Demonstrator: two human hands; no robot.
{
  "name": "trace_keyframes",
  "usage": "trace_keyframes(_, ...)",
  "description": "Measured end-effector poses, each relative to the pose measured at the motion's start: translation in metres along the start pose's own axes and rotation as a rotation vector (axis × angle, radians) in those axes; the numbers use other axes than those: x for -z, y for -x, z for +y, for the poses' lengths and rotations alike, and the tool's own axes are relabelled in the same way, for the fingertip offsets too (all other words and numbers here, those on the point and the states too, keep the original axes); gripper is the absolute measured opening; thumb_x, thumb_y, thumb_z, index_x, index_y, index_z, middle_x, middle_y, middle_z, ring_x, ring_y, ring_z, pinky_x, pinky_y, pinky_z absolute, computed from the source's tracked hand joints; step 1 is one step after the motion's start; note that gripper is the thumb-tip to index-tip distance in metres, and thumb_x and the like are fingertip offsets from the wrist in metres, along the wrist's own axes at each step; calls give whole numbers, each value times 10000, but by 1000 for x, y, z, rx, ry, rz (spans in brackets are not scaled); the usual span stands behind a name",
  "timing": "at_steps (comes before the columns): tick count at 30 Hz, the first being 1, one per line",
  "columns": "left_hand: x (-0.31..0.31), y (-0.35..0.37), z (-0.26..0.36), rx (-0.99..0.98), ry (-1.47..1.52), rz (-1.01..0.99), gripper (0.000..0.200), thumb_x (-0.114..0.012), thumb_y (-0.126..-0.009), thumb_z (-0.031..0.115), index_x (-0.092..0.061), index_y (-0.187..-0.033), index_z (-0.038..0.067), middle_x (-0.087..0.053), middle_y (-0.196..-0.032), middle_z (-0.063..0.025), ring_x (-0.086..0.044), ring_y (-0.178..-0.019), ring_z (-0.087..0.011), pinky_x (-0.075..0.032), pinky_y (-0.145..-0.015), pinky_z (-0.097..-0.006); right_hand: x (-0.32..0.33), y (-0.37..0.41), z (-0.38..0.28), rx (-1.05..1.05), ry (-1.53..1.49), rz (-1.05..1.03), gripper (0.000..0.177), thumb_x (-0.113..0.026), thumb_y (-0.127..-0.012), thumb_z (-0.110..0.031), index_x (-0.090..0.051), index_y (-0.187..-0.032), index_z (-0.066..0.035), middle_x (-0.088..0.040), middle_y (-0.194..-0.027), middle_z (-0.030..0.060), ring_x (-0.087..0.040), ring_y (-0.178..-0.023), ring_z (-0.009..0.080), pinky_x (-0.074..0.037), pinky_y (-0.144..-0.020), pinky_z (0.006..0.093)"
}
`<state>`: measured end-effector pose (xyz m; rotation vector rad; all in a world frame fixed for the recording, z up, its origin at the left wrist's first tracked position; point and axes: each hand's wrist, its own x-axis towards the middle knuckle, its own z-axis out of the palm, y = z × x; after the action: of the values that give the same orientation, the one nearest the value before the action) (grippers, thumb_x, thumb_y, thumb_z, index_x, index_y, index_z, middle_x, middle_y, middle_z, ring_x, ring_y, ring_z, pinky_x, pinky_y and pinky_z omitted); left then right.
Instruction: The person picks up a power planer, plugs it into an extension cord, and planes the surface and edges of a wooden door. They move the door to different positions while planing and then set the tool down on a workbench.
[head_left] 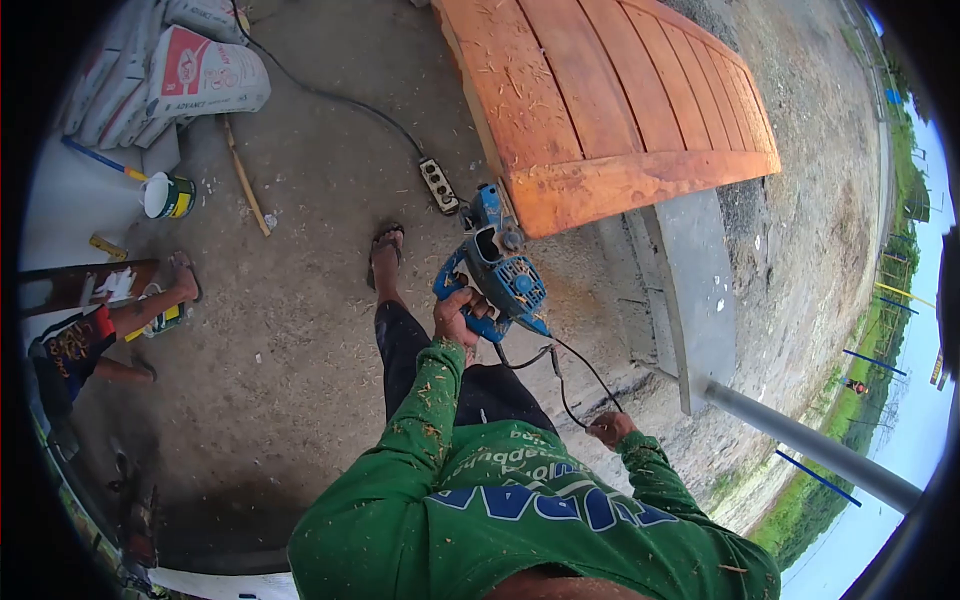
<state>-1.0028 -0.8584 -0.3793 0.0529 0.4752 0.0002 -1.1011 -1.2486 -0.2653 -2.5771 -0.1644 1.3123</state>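
Note:
My left hand [455, 317] is wrapped round the rear handle of a blue electric planer [515, 280]. The planer is tilted, its front overlapping the near corner of an orange-stained wooden panel door [600, 185]. Curled wood shavings lie across the door's face and cling to my green sleeves. Off to the right, my right hand [610, 428] is closed on the planer's black power cord [567, 400], which loops back up to the tool.
A power strip [437, 186] with its cable lies on the floor beside the planer. Cement bags [205, 78], a wooden stick [246, 180] and a paint bucket [168, 196] are at the upper left. Another person's leg [150, 312] shows at left. A grey pipe [815, 447] extends to the right.

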Motion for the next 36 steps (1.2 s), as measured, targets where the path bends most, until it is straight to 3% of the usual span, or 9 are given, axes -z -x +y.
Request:
trace_keyframes(11,-39,-82,76,-10,0,-83,213,-617,-747,134,-501,-924,116,-457,-691,-29,-468,-589,-185,-422,-569,-368,31,-6,-66,-303,-159,-127,318,-703,-737,-345,-697,-868,-55,-657,-763,139,-631,-698,239,-491,-632,352)
trace_keyframes(17,-43,-145,110,55,-37,-7,183,-608,-726,168,-505,-856,92,-438,-677,-10,-437,-581,-158,-411,-578,-339,5,-12,-45,-104,-349,-58,312,-699,-761,-299,-677,-887,-15,-666,-792,138,-632,-717,223,-495,-648,334)
trace_keyframes(20,-70,-162,132,-14,-60,-60,170,-610,-724,173,-503,-824,88,-446,-679,-10,-440,-587,-153,-417,-588,-336,39,-14,-102,-201,-418,-39,270,-684,-787,-268,-677,-895,-21,-672,-806,133,-634,-739,206,-499,-659,329)
trace_keyframes(21,-64,-176,139,11,-92,-64,186,-617,-722,179,-503,-835,84,-451,-680,-12,-449,-592,-151,-423,-589,-333,31,-25,-94,-198,-135,-80,256,-677,-795,-255,-676,-904,-23,-669,-803,123,-627,-734,193,-498,-670,316)
trace_keyframes(25,-100,-201,172,-79,-177,-67,197,-627,-730,170,-504,-855,80,-439,-677,-9,-441,-580,-153,-420,-569,-334,38,-32,-119,-217,-629,-10,251,-664,-792,-253,-676,-919,-38,-661,-816,137,-632,-747,226,-498,-681,316)
trace_keyframes(27,-105,-221,185,-109,-183,-22,193,-627,-733,166,-505,-855,81,-436,-675,-8,-439,-582,-153,-421,-575,-340,60,-41,-152,-87,-351,-7,244,-654,-797,-248,-674,-922,-41,-656,-815,140,-630,-743,238,-496,-676,318)
trace_keyframes(29,-103,-246,201,-110,-166,-55,190,-632,-737,168,-508,-862,99,-427,-669,-4,-437,-591,-153,-418,-587,-348,42,-56,-129,231,-424,90,230,-638,-815,-241,-669,-909,-34,-650,-799,135,-625,-737,241,-492,-670,331)
trace_keyframes(32,-120,-263,219,-123,-186,-36,195,-648,-736,175,-509,-862,121,-412,-657,11,-431,-598,-151,-411,-602,-350,75,-74,-179,-42,-521,63,228,-629,-828,-236,-661,-879,-16,-636,-773,130,-615,-727,273,-483,-673,365)
trace_keyframes(36,-99,-259,225,-93,-118,-105,231,-661,-764,170,-502,-926,130,-422,-656,27,-422,-597,-137,-403,-623,-347,90,-69,-190,81,-279,200,233,-656,-803,-235,-667,-881,-15,-637,-791,149,-625,-757,301,-484,-680,373)
